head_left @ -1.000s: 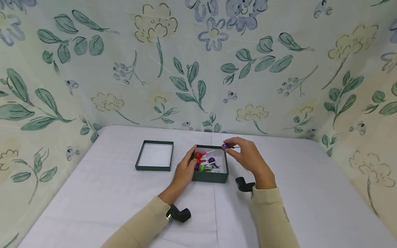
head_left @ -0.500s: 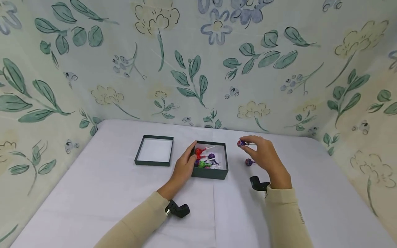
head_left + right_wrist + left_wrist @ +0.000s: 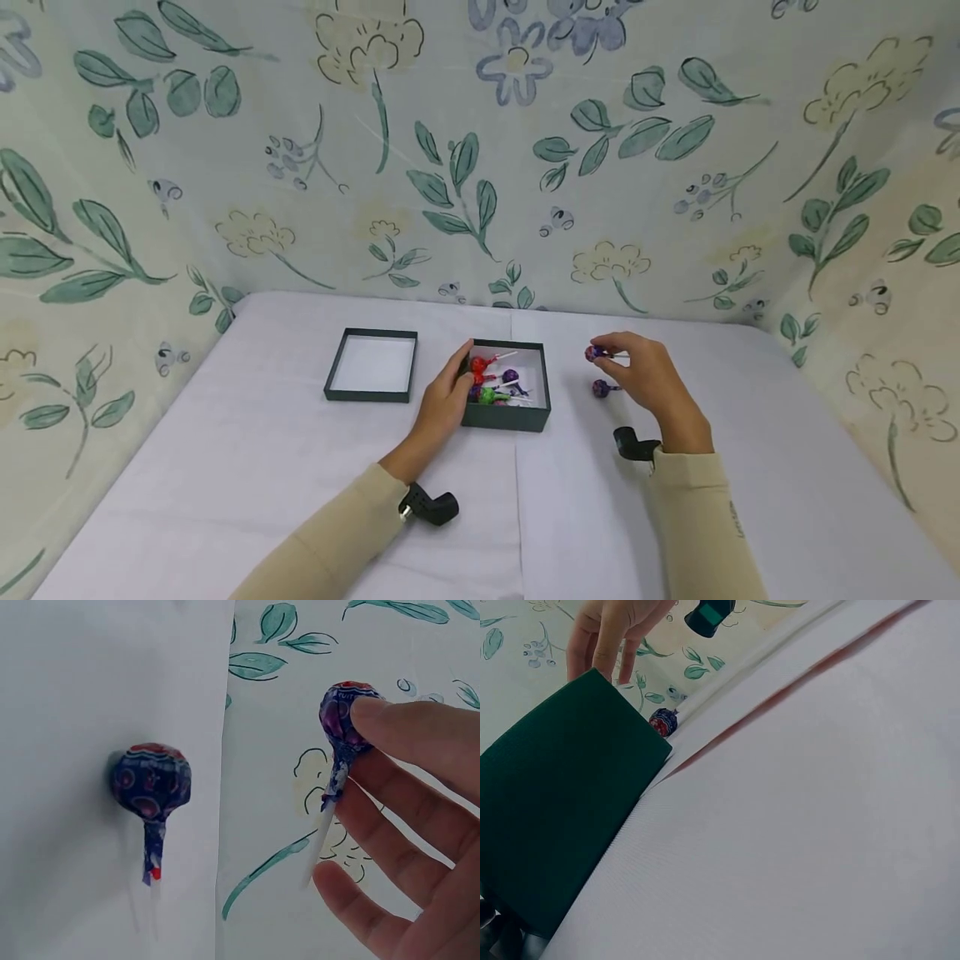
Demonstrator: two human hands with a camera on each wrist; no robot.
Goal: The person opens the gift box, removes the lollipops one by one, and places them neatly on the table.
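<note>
A round lollipop in a shiny blue-and-purple wrapper (image 3: 335,724), white stick trailing, is pinched by its head between thumb and fingers of the right hand (image 3: 651,372). It looks lifted off the cloth, though I can't tell how high. A second blue-wrapped lollipop (image 3: 601,388) lies on the white tablecloth (image 3: 300,483) close by, slightly nearer the person. To their left, the left hand (image 3: 441,402) grips the side wall of a deep, dark green square box (image 3: 506,418). In it lie red-wrapped lollipops (image 3: 478,365), a purple one (image 3: 511,377) and a green one (image 3: 489,396). Farther left, a shallow, white-lined green lid (image 3: 373,363) sits apart.

I'd judge this as moving lollipops between box and table. Next would call for lowering the pinched one beside its match, without nudging it, then loosening the fingertips.
</note>
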